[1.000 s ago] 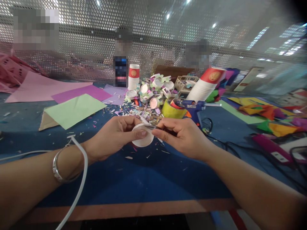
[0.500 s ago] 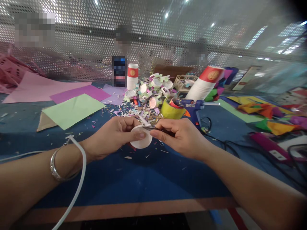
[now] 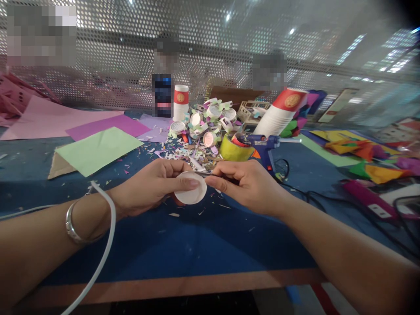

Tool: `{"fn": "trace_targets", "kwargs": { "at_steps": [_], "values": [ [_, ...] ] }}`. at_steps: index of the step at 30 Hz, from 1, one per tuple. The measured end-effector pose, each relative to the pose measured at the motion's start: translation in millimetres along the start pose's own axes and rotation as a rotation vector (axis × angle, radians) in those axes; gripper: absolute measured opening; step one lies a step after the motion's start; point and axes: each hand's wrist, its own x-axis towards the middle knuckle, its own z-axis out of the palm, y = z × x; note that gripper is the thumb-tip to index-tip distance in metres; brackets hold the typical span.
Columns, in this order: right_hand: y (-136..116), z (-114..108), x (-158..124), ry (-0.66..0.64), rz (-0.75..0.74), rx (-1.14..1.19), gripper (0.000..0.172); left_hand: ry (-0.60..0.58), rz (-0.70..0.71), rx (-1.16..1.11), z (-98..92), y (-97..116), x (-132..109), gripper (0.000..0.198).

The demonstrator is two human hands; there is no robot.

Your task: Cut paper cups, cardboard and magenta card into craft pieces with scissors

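Seemingly trimming: left hand point(image 3: 149, 188) pinches a white disc point(image 3: 190, 195) over the table point(image 3: 197, 253), right hand point(image 3: 251, 186) clasps a metal tool point(image 3: 204, 173) at the disc's one o'clock; next wants steady turning, I'd say.

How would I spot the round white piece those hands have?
Start at the blue table. Above its middle, the left hand pinches the white piece, with the right hand close beside. Other round white pieces lie in the heap behind; this one alone is held.
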Motion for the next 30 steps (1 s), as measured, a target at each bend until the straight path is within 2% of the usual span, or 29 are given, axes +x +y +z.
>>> {"fn": "trace_targets", "kwargs": {
  "at_steps": [3,9,14,21,30],
  "values": [
    [-0.7,-1.0,-0.9,-0.002,-0.002,0.0,0.035,-0.031,-0.027,-0.044,-0.9,-0.6,-0.1,0.021],
    [-2.7,-1.8,-1.1,-0.004,0.0,-0.004,0.038,-0.017,-0.072,-0.112,-2.4,-1.3,-0.3,0.018],
    [0.7,-3.4,0.4,0.007,0.074,0.017,0.038,-0.014,-0.08,-0.137,-3.2,-3.2,0.3,0.015],
    [3.0,-2.2,4.4,0.0,0.147,0.225,0.041,0.01,-0.087,-0.068,-1.1,-4.2,-0.5,0.02],
    [5.7,5.2,4.9,-0.1,0.139,0.367,0.029,-0.047,-0.064,0.041,1.1,-8.1,1.3,0.025]
  ]
}}
